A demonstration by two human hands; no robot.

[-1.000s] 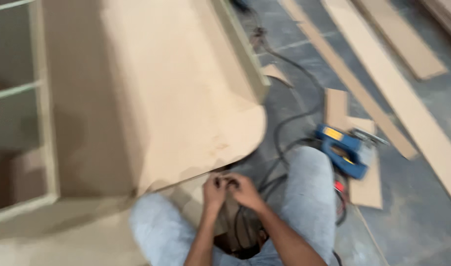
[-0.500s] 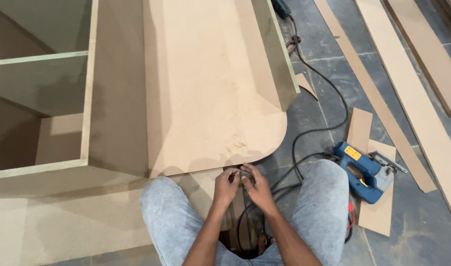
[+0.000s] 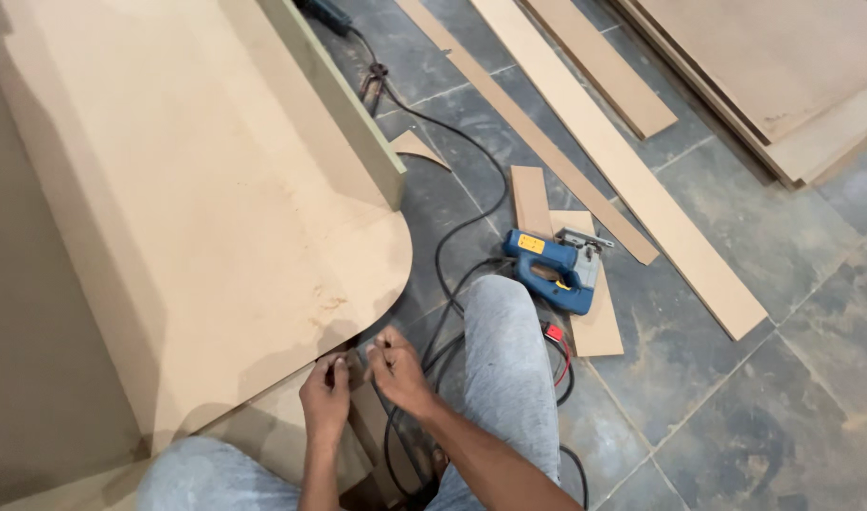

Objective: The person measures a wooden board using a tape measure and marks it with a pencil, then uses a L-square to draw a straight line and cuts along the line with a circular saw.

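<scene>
- Low in the view, both hands are meeting at the curved edge of the board (image 3: 216, 218), which is lying flat on the floor (image 3: 736, 378) ahead and to the left of the fingers.
- Left hand (image 3: 326, 397) is pinching the edge with its fingers (image 3: 337, 364) narrowed; what they grip, if anything small, is too fine to tell.
- Right hand (image 3: 396, 371) is hovering just beside it, fingers curled close, seemingly pinching something tiny between thumb and forefinger.
- Both are equally near the edge; the left is touching it.
- Jigsaw (image 3: 552, 270) is resting well off to the right beyond the knee (image 3: 500, 312), on a strip (image 3: 590, 312), its cable (image 3: 443, 255) trailing between.
</scene>
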